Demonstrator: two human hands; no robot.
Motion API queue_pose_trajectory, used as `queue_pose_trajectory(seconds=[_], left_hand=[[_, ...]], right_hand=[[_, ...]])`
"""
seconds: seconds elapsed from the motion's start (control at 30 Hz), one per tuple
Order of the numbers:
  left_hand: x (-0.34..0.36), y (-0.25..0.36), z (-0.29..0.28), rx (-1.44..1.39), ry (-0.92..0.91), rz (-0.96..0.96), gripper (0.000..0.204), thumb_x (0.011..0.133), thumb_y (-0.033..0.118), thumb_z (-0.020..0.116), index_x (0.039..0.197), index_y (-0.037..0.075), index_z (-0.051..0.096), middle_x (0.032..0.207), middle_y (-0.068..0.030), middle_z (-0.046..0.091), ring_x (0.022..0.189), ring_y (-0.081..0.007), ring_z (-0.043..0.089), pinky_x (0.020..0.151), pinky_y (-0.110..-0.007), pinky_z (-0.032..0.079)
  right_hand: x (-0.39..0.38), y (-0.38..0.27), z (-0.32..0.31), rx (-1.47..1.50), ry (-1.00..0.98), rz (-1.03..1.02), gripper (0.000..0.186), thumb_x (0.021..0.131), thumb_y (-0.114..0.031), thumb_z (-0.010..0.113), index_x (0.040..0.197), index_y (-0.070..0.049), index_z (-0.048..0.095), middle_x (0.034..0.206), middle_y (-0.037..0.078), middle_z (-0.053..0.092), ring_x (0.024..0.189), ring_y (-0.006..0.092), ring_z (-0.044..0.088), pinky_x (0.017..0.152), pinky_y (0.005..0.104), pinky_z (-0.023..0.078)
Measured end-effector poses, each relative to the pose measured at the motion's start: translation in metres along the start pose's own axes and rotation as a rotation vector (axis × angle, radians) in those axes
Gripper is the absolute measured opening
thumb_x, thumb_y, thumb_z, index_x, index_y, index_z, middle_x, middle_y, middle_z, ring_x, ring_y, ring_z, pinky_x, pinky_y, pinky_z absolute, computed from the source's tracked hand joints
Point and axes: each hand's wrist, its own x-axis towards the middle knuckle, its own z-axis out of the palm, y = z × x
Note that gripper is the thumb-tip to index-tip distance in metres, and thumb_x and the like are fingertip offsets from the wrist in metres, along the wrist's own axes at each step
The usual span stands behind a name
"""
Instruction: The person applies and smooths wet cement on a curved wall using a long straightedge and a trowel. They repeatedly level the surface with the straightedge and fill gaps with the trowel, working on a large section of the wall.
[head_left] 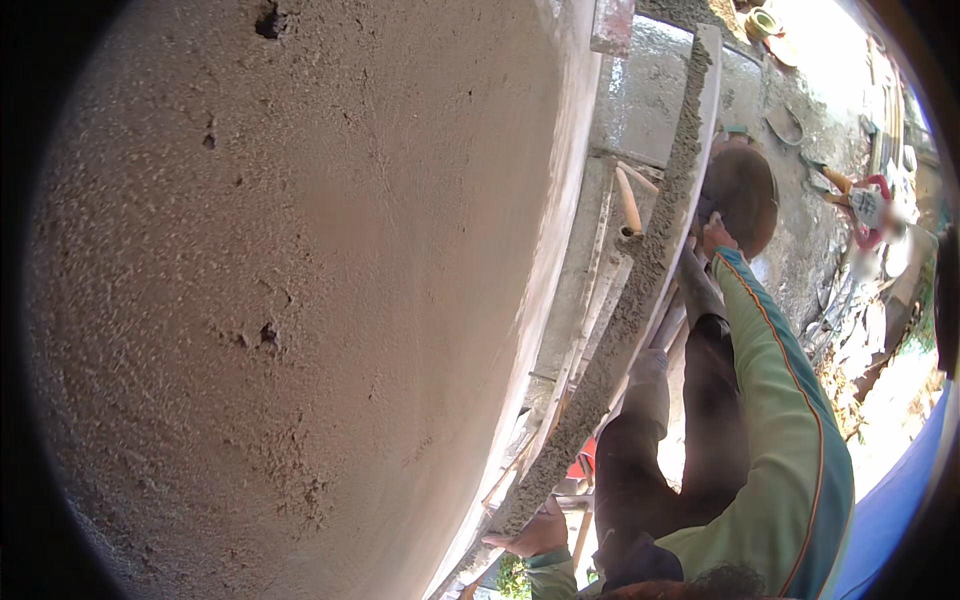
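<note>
A long straightedge (650, 270) slants across the view beside the plaster-coated wall (330, 280), its face caked with wet grey mortar. Near its lower end my left hand (535, 535) grips the edge, fingers reaching toward the mortared face. Farther up, my right hand (718, 236) is closed at the straightedge's outer edge, with part of its fingers hidden. The wall's coat is brownish grey, smoother toward its right edge and rough with small pits at the left. Behind my right hand, lower down, stands a round brown basin (745, 195).
My legs (665, 470) stand below the straightedge. Pipe-like orange pieces (630, 200) lie by the wall's foot. At the right, another person (868, 208) with red sleeves is on the ground. A shovel-like blade (785, 125) rests on the mortar-splashed floor (810, 175). Blue material (895, 490) hangs at lower right.
</note>
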Motion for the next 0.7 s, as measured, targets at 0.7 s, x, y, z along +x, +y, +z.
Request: queue_pose_trajectory(seconds=[0.7], left_hand=[[-0.017,0.042,0.026,0.974,-0.015,0.36,0.093,0.091,0.077,0.03,0.156,0.01,0.026,0.158,-0.0195,0.028,0.148,-0.0427,0.015,0.115,-0.068,0.001]], right_hand=[[-0.13,0.032,-0.316,0.489,0.081,-0.392,0.038,0.089,-0.024,0.06,0.122,-0.005,0.058,0.093,0.015,0.065,0.072,0.0254,0.064,0.06,0.0387,0.052]])
